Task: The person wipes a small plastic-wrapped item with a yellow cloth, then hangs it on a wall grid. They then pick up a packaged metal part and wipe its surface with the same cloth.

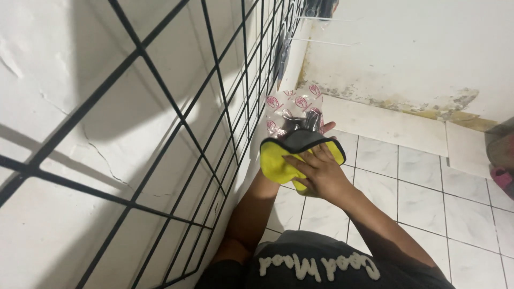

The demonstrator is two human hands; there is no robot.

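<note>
Right hand (321, 174) presses yellow cloth (276, 163); clear red-printed packet (293, 113) behind it.

Wall grid, tiled floor, stained corner.

A black wire grid panel (176, 123) hangs flat against the white wall (64, 69) on the left, which shows hairline cracks and the grid's shadow. Thin white hooks (321, 42) jut from the grid's far end, with dark items hanging there, too small to tell. The far wall (417, 48) is white, its base marked by a peeling yellow-brown stain (417, 104) above a pale skirting strip (385, 126). The floor (428, 198) is white square tile with dark grout. At the right edge, partly cut off, sits a grey object with a pink piece (503, 176) just below it.
</note>
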